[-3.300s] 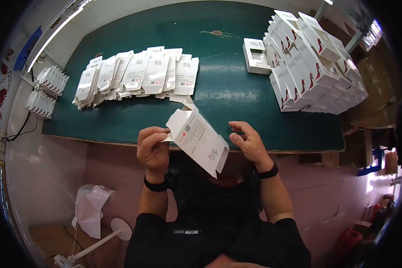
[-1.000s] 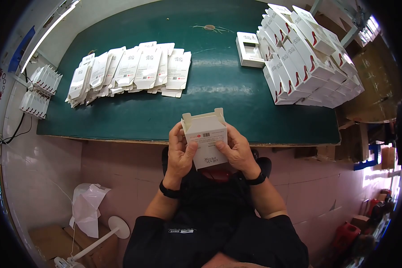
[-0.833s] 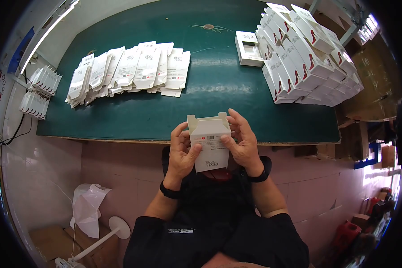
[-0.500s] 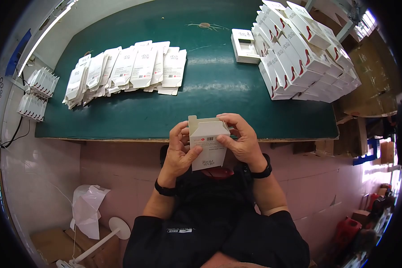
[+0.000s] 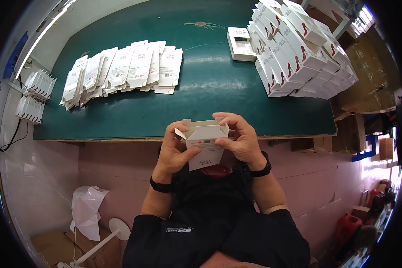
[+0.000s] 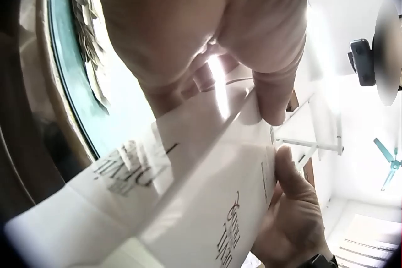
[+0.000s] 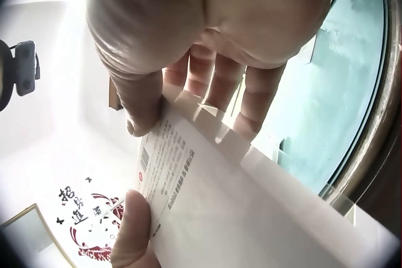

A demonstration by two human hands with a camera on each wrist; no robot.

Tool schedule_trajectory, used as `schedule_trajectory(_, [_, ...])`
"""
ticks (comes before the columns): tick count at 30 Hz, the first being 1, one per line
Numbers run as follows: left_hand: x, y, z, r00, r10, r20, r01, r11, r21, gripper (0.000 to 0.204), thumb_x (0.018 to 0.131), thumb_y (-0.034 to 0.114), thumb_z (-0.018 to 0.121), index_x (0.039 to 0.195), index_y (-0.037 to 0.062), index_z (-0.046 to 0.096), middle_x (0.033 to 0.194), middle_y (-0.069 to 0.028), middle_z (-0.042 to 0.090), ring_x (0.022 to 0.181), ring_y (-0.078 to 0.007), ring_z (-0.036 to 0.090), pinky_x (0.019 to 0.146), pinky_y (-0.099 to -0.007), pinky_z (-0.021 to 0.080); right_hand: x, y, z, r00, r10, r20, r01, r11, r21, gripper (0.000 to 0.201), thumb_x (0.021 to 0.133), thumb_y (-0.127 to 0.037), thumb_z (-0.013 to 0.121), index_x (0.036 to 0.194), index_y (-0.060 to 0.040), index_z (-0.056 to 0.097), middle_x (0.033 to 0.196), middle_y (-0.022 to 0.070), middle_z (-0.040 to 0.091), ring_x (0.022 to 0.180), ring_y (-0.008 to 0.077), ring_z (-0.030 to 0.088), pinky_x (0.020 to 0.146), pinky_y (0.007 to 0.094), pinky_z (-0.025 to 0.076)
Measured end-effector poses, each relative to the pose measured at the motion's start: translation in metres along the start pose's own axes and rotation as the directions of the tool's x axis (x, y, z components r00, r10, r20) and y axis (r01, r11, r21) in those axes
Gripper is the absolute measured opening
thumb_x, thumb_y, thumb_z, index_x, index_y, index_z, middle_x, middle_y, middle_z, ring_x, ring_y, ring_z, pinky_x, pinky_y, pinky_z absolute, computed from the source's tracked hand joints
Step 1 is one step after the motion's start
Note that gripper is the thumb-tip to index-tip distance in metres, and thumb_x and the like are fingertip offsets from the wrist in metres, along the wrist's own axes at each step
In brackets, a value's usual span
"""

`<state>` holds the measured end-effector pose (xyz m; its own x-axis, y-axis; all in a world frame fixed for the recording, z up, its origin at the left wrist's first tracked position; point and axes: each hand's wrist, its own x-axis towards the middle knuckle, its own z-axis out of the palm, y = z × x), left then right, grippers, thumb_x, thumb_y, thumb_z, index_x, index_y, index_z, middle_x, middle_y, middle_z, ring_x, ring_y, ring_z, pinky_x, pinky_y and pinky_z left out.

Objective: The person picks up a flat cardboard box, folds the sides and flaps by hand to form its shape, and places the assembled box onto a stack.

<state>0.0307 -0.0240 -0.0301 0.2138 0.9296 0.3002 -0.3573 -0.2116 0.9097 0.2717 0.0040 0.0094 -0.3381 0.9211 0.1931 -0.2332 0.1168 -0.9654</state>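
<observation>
Gripping white carton (image 5: 206,149) between them, left hand (image 5: 174,149) and right hand (image 5: 242,140), thumbs across front.

Tube light (image 5: 35,48) glowing upper left; sheen on tabletop (image 5: 210,105); head view fisheye-warped, dark-cornered; wrist views washed-out, soft.

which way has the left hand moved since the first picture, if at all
Yes, to the right: the left hand is now farther from the left end of the table along its front edge.
</observation>
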Motion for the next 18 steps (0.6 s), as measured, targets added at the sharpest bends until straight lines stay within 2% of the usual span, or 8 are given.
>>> schedule_trajectory(1, [0.000,-0.001,0.003,1.000,0.000,-0.002,0.000,1.000,-0.001,0.068,0.088,0.003,0.084,0.141,0.0123,0.043,0.144,-0.0087,0.045,0.132,-0.0238,0.052,0.102,-0.0405,0.056,0.000,0.002,0.001,1.000,0.002,0.001,-0.002,1.000,-0.001,0.046,0.086,-0.008,0.087,0.123,-0.0076,0.061,0.141,0.0129,0.058,0.122,0.0185,0.061,0.097,0.0358,0.057])
schedule_trajectory(4, [0.002,0.001,0.011,0.992,0.084,-0.095,-0.083,0.996,0.015,0.068,0.084,0.005,0.088,0.137,0.0135,0.045,0.137,-0.0088,0.047,0.130,-0.0215,0.052,0.106,-0.0381,0.051,0.001,0.008,0.003,0.990,-0.113,-0.081,0.116,0.992,0.040,0.047,0.084,-0.007,0.088,0.122,-0.0081,0.060,0.138,0.0118,0.058,0.123,0.0184,0.060,0.097,0.0357,0.056])
schedule_trajectory(9, [0.004,0.002,0.010,0.982,0.185,-0.047,-0.183,0.982,0.052,0.067,0.085,0.000,0.084,0.137,0.0128,0.044,0.141,-0.0091,0.044,0.129,-0.0233,0.053,0.104,-0.0407,0.054,0.000,0.008,0.007,0.987,-0.139,-0.076,0.146,0.984,0.099,0.048,0.084,-0.006,0.089,0.122,-0.0077,0.060,0.131,0.0107,0.060,0.122,0.0187,0.061,0.098,0.0356,0.056])
schedule_trajectory(12, [0.004,0.003,0.014,0.970,0.234,-0.067,-0.234,0.972,0.002,0.068,0.084,-0.001,0.085,0.135,0.0128,0.043,0.137,-0.0100,0.046,0.128,-0.0257,0.054,0.105,-0.0420,0.054,0.000,0.009,0.008,0.984,-0.165,-0.063,0.171,0.980,0.106,0.050,0.084,-0.006,0.088,0.124,-0.0072,0.058,0.128,0.0110,0.062,0.120,0.0197,0.063,0.099,0.0355,0.056])
schedule_trajectory(18, [0.006,-0.002,0.011,0.956,0.287,-0.063,-0.285,0.958,0.038,0.072,0.081,0.003,0.089,0.134,0.0147,0.042,0.128,-0.0099,0.051,0.126,-0.0287,0.055,0.106,-0.0435,0.050,-0.002,0.011,0.008,0.984,-0.168,-0.055,0.173,0.981,0.090,0.051,0.086,-0.005,0.087,0.126,-0.0062,0.056,0.127,0.0124,0.065,0.118,0.0206,0.065,0.100,0.0365,0.056])
